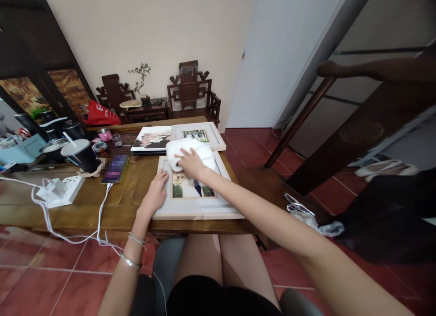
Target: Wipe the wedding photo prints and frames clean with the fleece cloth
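A light wooden picture frame (190, 215) with a wide pale mat and a photo of people outdoors lies face up at the table's front edge. Along its left border rests my left hand (156, 192), fingers stretched out on the frame. My right hand (192, 164) presses a folded white cloth (173, 148) against the upper part of this frame, its fingers bent over the cloth. The cloth covers the top of the photo. Just behind lies a second framed photo (195, 134), overlapping a white-edged picture (150, 139) on its left.
On the wooden table (136, 211), to the left, are a phone (116, 168) on a white cable, a power strip (71, 191) and a lidded drink cup (80, 155). A wooden chair (299, 157) stands at the right, with plastic wrapping (306, 216) on its seat.
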`<action>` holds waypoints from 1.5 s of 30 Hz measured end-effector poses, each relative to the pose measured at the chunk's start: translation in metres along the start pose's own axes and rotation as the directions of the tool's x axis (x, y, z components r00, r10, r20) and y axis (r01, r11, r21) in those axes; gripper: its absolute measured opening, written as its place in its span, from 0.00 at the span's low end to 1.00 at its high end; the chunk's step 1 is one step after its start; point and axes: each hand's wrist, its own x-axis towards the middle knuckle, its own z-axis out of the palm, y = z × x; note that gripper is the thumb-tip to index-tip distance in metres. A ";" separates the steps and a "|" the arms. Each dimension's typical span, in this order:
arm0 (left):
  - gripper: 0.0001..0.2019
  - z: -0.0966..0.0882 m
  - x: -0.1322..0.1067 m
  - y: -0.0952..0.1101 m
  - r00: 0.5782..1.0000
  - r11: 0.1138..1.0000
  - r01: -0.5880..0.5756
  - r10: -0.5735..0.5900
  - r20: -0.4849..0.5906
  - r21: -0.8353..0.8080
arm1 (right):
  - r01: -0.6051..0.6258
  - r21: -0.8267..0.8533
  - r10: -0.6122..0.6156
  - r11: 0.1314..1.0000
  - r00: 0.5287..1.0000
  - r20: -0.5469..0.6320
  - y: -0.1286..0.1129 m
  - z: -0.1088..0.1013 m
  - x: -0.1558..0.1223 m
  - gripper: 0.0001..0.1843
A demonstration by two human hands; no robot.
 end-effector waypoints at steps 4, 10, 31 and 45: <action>0.24 0.002 -0.001 -0.003 1.000 1.000 0.005 -0.005 -0.007 -0.012 | -0.118 -0.027 0.120 0.993 0.990 0.071 0.044 0.003 -0.035 0.17; 0.24 -0.002 0.002 0.000 1.000 1.000 0.005 -0.005 -0.005 0.004 | -0.096 0.014 0.093 0.995 0.989 0.116 0.058 -0.015 -0.100 0.22; 0.24 -0.005 0.002 0.003 1.000 0.999 -0.006 0.006 0.013 0.033 | -0.034 0.103 0.036 0.994 0.999 -0.024 0.042 -0.030 -0.075 0.28; 0.25 -0.001 0.001 0.005 0.999 1.000 0.015 -0.015 -0.034 -0.005 | 0.139 0.320 -0.212 0.937 0.955 0.208 -0.023 -0.066 -0.151 0.21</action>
